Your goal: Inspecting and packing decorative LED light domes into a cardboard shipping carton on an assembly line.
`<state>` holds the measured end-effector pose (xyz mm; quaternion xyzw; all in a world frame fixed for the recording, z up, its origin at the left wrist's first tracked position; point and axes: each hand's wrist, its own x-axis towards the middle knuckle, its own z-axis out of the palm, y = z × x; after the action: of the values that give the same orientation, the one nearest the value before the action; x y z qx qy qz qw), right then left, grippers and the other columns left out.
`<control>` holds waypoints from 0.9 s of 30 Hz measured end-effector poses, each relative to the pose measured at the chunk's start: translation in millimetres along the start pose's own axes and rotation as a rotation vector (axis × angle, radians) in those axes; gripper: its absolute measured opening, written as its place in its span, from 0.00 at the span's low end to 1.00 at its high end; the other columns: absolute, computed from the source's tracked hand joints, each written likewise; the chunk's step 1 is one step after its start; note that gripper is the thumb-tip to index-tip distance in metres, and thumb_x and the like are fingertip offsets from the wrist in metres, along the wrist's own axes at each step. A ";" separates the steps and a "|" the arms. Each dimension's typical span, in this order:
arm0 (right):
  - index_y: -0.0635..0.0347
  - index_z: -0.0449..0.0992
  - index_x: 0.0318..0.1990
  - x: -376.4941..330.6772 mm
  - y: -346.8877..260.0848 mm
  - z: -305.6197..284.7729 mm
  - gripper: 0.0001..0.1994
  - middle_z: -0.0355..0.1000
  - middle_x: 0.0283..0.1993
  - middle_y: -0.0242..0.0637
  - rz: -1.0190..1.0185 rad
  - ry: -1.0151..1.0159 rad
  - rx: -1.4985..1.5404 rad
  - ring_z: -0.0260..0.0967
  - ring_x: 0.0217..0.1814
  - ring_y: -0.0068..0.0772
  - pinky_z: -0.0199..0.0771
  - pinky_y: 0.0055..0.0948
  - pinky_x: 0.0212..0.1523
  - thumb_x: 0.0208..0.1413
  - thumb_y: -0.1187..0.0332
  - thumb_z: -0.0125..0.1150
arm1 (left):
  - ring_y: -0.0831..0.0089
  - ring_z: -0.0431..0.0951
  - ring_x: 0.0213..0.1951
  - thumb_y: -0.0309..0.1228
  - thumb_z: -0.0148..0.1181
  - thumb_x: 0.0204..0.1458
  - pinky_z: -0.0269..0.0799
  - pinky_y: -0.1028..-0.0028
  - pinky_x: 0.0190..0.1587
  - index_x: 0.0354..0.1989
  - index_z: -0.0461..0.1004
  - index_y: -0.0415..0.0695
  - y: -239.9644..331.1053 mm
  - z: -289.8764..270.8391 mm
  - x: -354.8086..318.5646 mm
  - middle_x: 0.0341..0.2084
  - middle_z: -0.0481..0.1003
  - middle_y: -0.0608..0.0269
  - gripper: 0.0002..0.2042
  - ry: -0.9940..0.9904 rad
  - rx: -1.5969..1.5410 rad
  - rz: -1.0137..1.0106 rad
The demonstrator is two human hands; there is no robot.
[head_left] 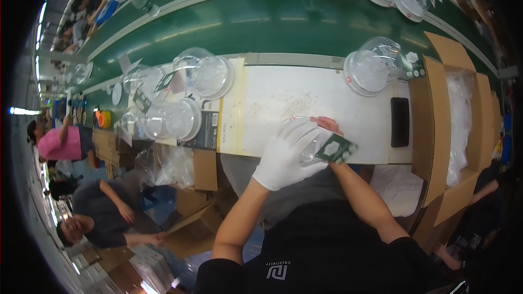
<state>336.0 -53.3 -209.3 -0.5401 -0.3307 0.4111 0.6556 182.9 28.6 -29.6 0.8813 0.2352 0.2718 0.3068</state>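
Note:
My left hand [287, 158], in a white glove, is closed around the near left side of a clear dome [309, 151]. A green card tag [336, 148] with a white shape printed on it hangs at the dome's right side. On the far side of the dome, my bare right hand [328, 124] is closed on it; the dome and tag hide most of this hand. Both hands are over the front edge of the white work surface [267, 92]. A similar clear dome with a round white base [366, 73] lies at the back right.
Several similar domes [174, 120] cluster at the left. A black phone-like slab [400, 122] lies right, beside an open cardboard box [430, 114] lined with clear plastic. Beyond runs a green conveyor belt [261, 19]. A seated person [103, 207] handles cartons at lower left.

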 end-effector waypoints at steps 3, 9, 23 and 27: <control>0.70 0.64 0.57 0.5 11.0 6.7 0.19 0.74 0.55 0.50 -0.120 -0.029 -0.148 0.73 0.56 0.39 0.70 0.32 0.62 0.63 0.66 0.52 | 0.55 0.73 0.56 0.43 0.75 0.39 0.67 0.58 0.60 0.48 0.76 0.44 -5.3 -2.5 -3.7 0.52 0.74 0.55 0.28 -0.040 -0.046 -0.061; 0.65 0.65 0.60 8.8 65.3 -56.3 0.23 0.69 0.61 0.50 -0.164 -0.197 -0.418 0.70 0.59 0.40 0.67 0.34 0.65 0.59 0.66 0.58 | 0.48 0.68 0.61 0.44 0.72 0.45 0.63 0.57 0.65 0.59 0.70 0.39 -21.7 26.5 -48.5 0.58 0.70 0.46 0.34 0.217 -0.213 -0.161; 0.67 0.64 0.59 -11.3 -138.6 -58.8 0.19 0.66 0.61 0.47 -0.283 0.387 -0.253 0.64 0.65 0.41 0.63 0.41 0.67 0.73 0.61 0.40 | 0.45 0.70 0.59 0.48 0.72 0.43 0.65 0.57 0.62 0.63 0.63 0.33 -48.0 -27.3 -446.1 0.57 0.69 0.37 0.43 0.711 0.609 -1.620; 0.69 0.70 0.51 -53.8 -196.9 -21.5 0.23 0.69 0.51 0.44 -0.746 0.026 -0.819 0.65 0.54 0.41 0.62 0.37 0.59 0.66 0.52 0.52 | 0.42 0.77 0.51 0.50 0.69 0.47 0.71 0.55 0.55 0.65 0.62 0.43 -64.4 9.3 -496.2 0.49 0.77 0.39 0.40 0.371 0.211 -1.903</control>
<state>366.9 -126.3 -20.0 -0.6023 -0.6244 -0.0178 0.4970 -195.3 -218.6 -244.8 0.2892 0.9164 0.0226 0.2757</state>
